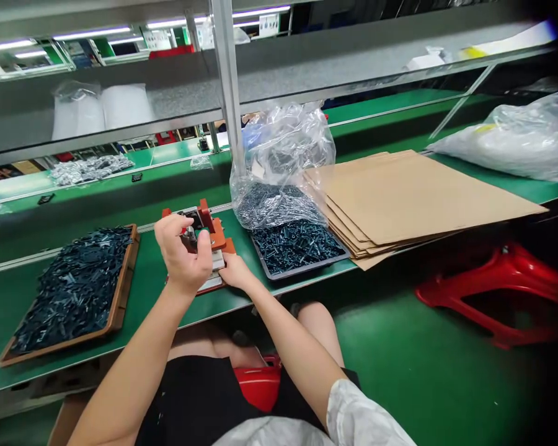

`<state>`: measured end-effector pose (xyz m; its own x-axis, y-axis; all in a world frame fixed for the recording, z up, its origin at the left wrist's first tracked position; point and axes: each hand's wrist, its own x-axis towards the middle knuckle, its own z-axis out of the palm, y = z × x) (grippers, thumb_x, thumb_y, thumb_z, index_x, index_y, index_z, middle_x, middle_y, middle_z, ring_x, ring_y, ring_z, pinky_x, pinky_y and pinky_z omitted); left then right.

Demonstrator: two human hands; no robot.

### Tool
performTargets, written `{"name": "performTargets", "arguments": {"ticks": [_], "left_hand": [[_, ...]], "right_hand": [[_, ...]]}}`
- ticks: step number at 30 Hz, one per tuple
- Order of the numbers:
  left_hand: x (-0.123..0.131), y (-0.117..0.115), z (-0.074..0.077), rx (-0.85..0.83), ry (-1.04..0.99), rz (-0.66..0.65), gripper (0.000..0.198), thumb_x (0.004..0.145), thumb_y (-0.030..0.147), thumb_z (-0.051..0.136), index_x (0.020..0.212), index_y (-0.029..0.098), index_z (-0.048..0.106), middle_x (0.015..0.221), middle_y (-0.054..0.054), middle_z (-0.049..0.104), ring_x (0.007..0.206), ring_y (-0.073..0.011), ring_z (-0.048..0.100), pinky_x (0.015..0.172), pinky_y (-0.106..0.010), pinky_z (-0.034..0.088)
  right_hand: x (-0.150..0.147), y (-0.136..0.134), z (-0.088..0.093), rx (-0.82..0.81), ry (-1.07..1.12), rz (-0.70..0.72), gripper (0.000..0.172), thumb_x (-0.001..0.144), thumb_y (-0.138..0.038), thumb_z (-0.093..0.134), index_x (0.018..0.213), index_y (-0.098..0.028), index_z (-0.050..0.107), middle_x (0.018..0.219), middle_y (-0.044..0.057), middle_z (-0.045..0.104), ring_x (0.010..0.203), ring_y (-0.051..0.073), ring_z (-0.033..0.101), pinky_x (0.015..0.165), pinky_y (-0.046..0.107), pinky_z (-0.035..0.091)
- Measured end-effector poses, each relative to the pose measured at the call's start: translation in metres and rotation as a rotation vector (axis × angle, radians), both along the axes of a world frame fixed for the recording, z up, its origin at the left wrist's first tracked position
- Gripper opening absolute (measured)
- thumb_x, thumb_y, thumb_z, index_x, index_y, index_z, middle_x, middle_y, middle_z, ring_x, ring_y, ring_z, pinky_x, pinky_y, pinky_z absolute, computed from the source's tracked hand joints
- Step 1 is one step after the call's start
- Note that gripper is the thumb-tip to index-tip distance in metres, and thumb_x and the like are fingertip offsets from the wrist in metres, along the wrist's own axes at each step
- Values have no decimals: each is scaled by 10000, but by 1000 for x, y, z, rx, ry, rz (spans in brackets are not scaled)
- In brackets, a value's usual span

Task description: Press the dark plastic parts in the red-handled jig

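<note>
An orange-red fixture [218, 234] with metal parts stands at the table's front edge. My left hand [183, 255] is raised at its near left side, fingers curled round the handle and the thumb pointing up. Low on the fixture's right side, my right hand [235, 271] has its fingers drawn together at the pale metal base; whatever they pinch is too small to make out. To the right is a dark tray [302, 267] of small dark parts [297, 244], partly under a clear plastic bag [292, 142]. Dark strip-like pieces [74, 285] fill a brown tray [123, 279] on the left.
Brown cardboard sheets [428, 198] lie stacked right of the dark tray, with a white plastic bag [516, 139] beyond. A metal post [227, 80] rises behind the fixture to a grey shelf [181, 83]. A red stool [506, 291] is on the floor at right.
</note>
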<state>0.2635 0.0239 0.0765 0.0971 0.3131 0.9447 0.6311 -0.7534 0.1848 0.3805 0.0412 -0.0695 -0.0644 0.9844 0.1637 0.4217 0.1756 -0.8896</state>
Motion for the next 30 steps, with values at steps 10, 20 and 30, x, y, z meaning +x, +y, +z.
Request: {"name": "performTargets", "arguments": {"ticks": [10, 20, 30], "left_hand": [[-23, 91, 45, -359, 15, -252, 477, 1037, 548, 362, 1394, 247, 456, 1281, -108, 594, 1163, -272, 645, 1052, -573, 477], [-107, 20, -104, -479, -68, 185, 613, 921, 510, 550, 1401, 132, 502, 1386, -216, 571, 1352, -361, 506, 1160, -554, 390], [-132, 31, -180, -1079, -298, -11, 698, 1012, 570, 175, 1344, 126, 599, 1366, -166, 657, 1310, -276, 595, 1161, -454, 427]], "right_hand": [[-2, -5, -8, 6, -46, -34, 166, 896, -182, 596, 943, -210, 753, 973, 58, 782, 947, 226, 707, 868, 315, 530], [-10, -16, -16, 183, -135, -62, 167, 893, -200, 594, 1005, -206, 718, 1084, 75, 675, 1008, 211, 646, 931, 336, 514], [-21, -16, -17, 83, -227, -119, 304, 933, -236, 547, 1189, -227, 711, 1224, 106, 663, 1112, 252, 642, 996, 374, 508]]}}
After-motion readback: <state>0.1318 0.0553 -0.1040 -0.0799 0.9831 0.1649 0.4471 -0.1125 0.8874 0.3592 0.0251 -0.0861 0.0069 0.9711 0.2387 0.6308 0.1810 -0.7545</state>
